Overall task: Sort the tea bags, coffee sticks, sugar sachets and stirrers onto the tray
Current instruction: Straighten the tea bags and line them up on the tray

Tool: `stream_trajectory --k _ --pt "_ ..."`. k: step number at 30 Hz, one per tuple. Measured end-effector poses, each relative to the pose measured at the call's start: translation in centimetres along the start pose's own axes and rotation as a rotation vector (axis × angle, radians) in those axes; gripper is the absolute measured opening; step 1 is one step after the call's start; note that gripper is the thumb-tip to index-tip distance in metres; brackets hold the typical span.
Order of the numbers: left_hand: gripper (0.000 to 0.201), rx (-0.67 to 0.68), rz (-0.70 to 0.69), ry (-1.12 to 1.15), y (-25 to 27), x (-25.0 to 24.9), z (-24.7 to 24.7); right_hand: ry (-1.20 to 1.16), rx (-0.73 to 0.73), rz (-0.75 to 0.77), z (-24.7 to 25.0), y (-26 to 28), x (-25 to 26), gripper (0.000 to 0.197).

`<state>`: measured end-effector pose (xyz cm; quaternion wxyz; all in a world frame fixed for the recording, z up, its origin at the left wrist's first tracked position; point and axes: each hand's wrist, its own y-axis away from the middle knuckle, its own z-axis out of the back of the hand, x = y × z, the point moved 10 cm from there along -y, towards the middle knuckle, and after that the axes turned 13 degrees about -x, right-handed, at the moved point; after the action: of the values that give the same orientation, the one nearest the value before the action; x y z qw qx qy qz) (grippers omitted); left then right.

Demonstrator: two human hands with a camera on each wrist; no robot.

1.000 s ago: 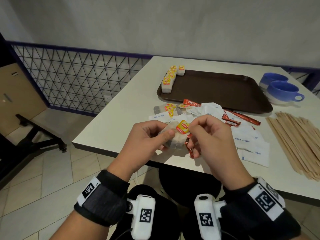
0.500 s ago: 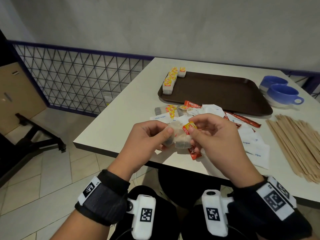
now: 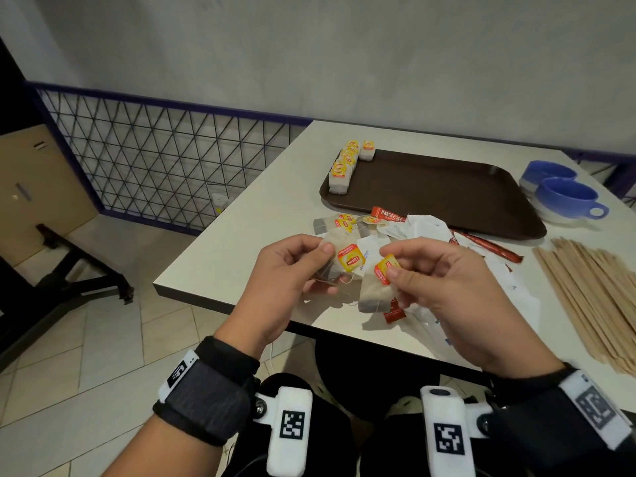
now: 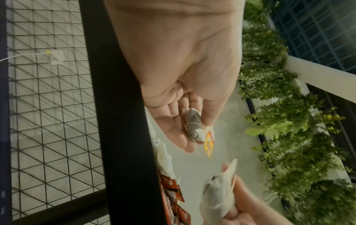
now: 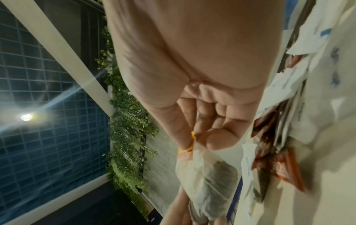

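Observation:
My left hand (image 3: 303,266) pinches one tea bag (image 3: 335,261) with a red-and-yellow tag, seen from below as the tea bag (image 4: 195,126) between thumb and fingers. My right hand (image 3: 409,270) pinches the tag of a second tea bag (image 3: 373,294), which hangs below it; the right wrist view shows that tea bag (image 5: 208,178) under the fingertips. Both are held above the table's near edge. The brown tray (image 3: 440,194) carries a row of tea bags (image 3: 346,163) along its left side. Loose tea bags, coffee sticks (image 3: 485,244) and sugar sachets (image 3: 423,225) lie in a heap before the tray.
A sheaf of wooden stirrers (image 3: 595,294) lies on the right of the white table (image 3: 247,228). Two blue cups (image 3: 568,197) stand right of the tray. A wire-mesh railing (image 3: 155,166) runs to the left, with tiled floor below.
The two tea bags were held together between both hands; they have come apart, the left hand keeping one and the right hand drawing the other away to the right.

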<state>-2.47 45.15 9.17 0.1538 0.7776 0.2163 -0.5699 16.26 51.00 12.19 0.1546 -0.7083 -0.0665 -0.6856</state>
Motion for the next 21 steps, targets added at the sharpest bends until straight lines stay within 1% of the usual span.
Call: stream_trajectory --k 2,5,7,8,10,12,16,19,21 --pt "0.026 0.019 0.007 0.018 0.0 0.0 -0.1 -0.026 0.02 -0.094 -0.7 0.1 -1.3 0.027" --pt "0.024 0.035 -0.015 0.004 0.0 0.1 -0.3 -0.044 0.065 -0.213 -2.3 0.4 -2.6 0.029" --pt "0.023 0.034 -0.021 -0.004 -0.1 0.2 -0.2 -0.065 0.076 -0.267 -3.3 0.4 -3.1 0.028" --pt "0.023 0.036 -0.026 -0.011 0.0 0.1 -0.3 -0.071 0.061 -0.28 -3.4 0.4 -3.3 0.024" --pt "0.025 0.037 -0.038 -0.028 0.0 0.0 -0.3 -0.074 0.015 -0.279 -3.2 0.1 -3.5 0.012" --pt "0.026 0.031 -0.053 -0.05 0.1 -0.1 -0.2 -0.048 -0.015 -0.263 -2.6 -0.2 -3.4 0.007" --pt "0.014 0.022 -0.09 -0.17 0.0 0.0 -0.1 0.029 -0.009 -0.215 -1.5 -0.3 -2.7 0.006" --pt "0.016 0.036 -0.11 -0.226 -0.1 0.0 -0.1 0.052 -0.001 -0.179 -1.2 -0.3 -1.7 0.011" --pt "0.016 0.057 -0.106 -0.228 0.1 -0.1 -0.3 0.05 -0.01 -0.182 -1.1 -0.3 -1.4 0.012"
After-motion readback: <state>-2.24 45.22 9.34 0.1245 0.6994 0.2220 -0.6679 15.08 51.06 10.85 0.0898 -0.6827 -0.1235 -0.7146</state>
